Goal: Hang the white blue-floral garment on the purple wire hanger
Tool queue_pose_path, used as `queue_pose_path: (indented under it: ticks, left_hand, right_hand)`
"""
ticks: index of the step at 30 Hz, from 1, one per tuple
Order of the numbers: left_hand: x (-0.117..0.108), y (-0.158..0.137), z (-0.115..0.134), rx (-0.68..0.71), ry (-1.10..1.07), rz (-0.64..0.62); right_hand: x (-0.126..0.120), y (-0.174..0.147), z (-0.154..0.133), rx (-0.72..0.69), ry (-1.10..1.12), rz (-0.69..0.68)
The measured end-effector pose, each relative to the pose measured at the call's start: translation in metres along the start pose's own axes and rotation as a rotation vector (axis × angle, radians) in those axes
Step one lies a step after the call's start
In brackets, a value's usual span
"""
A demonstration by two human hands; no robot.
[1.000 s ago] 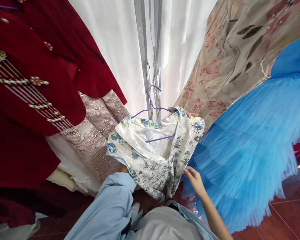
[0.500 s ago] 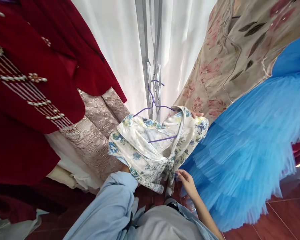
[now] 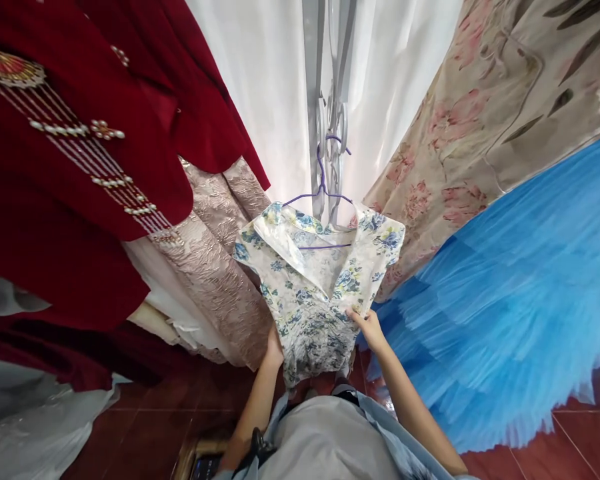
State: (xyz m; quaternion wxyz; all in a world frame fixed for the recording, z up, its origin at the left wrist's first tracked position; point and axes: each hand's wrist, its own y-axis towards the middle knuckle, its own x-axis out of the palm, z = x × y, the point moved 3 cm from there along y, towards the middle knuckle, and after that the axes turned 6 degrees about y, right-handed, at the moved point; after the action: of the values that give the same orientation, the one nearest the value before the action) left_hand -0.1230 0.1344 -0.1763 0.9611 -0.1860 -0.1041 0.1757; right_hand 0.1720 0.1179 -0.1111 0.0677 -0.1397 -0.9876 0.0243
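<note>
Both hands are at the lower part of a floral garment [image 3: 310, 287] that hangs from a purple hanger [image 3: 320, 197] hooked on a metal rack [image 3: 314, 100] straight ahead of them; the left hand [image 3: 275, 347] pinches its left edge, fingers mostly hidden behind the cloth; the right hand [image 3: 367, 327] grips the right edge, fingers curled on the fabric; it looks light, soft and rather slippery, best held by side seams or shoulders; a red beaded robe [image 3: 80, 167] hangs beyond the left hand, a blue tulle skirt [image 3: 505, 300] just beside the right.
</note>
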Motion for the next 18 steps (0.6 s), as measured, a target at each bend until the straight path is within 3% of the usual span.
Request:
queue_pose_path:
  ticks: [3, 5, 7, 9, 11, 14, 18]
  left_hand:
    - [-0.024, -0.009, -0.010, 0.018, 0.031, 0.205]
    - [-0.024, -0.020, -0.005, 0.079, 0.047, 0.251]
    - [-0.004, -0.033, 0.010, 0.172, 0.104, 0.111]
    - [0.035, -0.049, 0.029, 0.340, 0.285, -0.253]
    - [0.071, -0.066, 0.047, 0.485, 0.445, -0.440]
    - [0.105, -0.083, 0.066, 0.631, 0.571, -0.491]
    - [0.119, -0.085, 0.074, 0.698, 0.603, -0.477]
  right_hand:
    - [-0.003, -0.021, 0.013, 0.090, 0.076, 0.014]
    - [-0.005, -0.037, 0.016, 0.106, 0.135, -0.010]
    - [-0.004, -0.049, 0.013, 0.096, 0.143, -0.043]
    - [-0.002, -0.057, 0.006, 0.073, 0.091, -0.054]
    - [0.001, -0.060, -0.002, 0.042, 0.026, -0.063]
    - [0.010, -0.062, -0.013, -0.003, -0.027, -0.112]
    - [0.017, -0.066, -0.018, -0.018, -0.082, -0.184]
